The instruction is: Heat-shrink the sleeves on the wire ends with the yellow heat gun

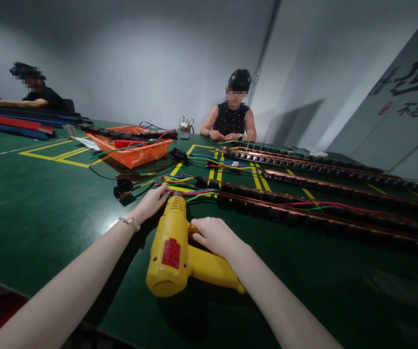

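Observation:
A yellow heat gun [172, 252] with a red label lies on the green table [41, 208], its nozzle pointing away from me toward a bundle of coloured wires [194, 192]. My right hand [214, 236] wraps round the gun's handle. My left hand [152, 201], with a bracelet on the wrist, reaches forward beside the nozzle, its fingers curled at the near ends of the wires. Whether it grips a wire is hidden. The wires lead into long dark rails with copper strips [303, 208].
More long rails [339, 169] run across the table to the right. An orange basket [136, 150] with parts stands at the back left, yellow floor-style markings [63, 155] beside it. One person sits across the table [232, 116], another at the far left [38, 92].

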Demonstrator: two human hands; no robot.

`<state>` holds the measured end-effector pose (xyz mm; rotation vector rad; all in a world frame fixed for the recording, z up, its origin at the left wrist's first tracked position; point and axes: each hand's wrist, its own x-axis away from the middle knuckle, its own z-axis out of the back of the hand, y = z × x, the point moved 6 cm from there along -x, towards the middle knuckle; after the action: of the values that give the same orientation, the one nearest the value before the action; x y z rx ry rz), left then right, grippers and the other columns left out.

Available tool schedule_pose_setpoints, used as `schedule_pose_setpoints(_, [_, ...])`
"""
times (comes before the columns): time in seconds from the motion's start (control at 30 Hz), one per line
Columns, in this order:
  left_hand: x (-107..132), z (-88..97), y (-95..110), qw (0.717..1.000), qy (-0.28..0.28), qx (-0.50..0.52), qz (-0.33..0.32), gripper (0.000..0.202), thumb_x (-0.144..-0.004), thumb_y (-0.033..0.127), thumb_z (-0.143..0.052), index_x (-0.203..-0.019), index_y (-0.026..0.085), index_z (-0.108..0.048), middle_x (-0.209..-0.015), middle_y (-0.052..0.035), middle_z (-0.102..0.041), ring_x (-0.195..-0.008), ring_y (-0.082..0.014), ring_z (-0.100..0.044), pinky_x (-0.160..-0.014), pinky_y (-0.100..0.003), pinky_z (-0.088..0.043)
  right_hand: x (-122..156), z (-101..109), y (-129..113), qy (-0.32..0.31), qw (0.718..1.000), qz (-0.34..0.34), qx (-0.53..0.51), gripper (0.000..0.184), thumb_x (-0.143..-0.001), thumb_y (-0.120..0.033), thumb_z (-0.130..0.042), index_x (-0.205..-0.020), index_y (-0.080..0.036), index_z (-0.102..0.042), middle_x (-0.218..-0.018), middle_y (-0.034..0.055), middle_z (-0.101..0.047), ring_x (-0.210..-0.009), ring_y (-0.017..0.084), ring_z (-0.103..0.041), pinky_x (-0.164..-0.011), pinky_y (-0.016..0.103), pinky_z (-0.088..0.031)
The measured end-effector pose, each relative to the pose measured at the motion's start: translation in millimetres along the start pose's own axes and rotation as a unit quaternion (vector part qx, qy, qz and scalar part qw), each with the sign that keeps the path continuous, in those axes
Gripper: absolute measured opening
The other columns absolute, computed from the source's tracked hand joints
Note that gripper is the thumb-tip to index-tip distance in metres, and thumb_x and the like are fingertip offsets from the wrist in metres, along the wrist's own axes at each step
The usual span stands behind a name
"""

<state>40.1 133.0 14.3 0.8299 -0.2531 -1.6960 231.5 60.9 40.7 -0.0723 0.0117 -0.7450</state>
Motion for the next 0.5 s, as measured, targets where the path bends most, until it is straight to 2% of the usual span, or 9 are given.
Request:
schedule_pose_setpoints(0.3, [-0.6,-4.4,-4.0,0.999,0.001,0.033,0.004,0.023,-0.088,0.037,-0.037,-0.083,0.020,-0.053,-0.068,-0.0003,-0.057,-0.063,-0.0150,-0.054,-0.060,-0.025,-0.040,6.2,3.0,11.5,-0.012,1.000,-0.009,-0.017,0.010,-0.087,-0.026,-0.050,-0.084,-0.019,-0.057,-0.085,0.0027,-0.065,-0.077,0.017,-0.061,-0.058,0.025,-0.032])
schedule_pose_setpoints(0.4, [0.0,-3.5,-3.0,1.000,-0.005,0.030,0.003,0.022,-0.088,0.036,-0.038,-0.082,0.020,-0.053,-0.067,-0.0001,-0.057,-0.061,-0.0149,-0.053,-0.059,-0.026,-0.039,19.3,19.2,12.4,0.009,1.000,-0.010,-0.022,0.012,-0.087,-0.030,-0.052,-0.090,-0.020,-0.057,-0.090,0.0029,-0.064,-0.078,0.016,-0.059,-0.063,0.026,-0.036])
schedule_pose_setpoints(0.5, [0.2,-0.9,0.4,1.000,-0.005,0.016,-0.002,0.022,-0.088,0.034,-0.038,-0.082,0.020,-0.054,-0.070,-0.0015,-0.059,-0.063,-0.0154,-0.053,-0.060,-0.027,-0.039,40.6,47.4,17.8,0.091,0.995,-0.028,-0.021,0.023,-0.091,-0.036,-0.048,-0.106,-0.021,-0.057,-0.101,0.0062,-0.062,-0.091,0.018,-0.058,-0.079,0.032,-0.041])
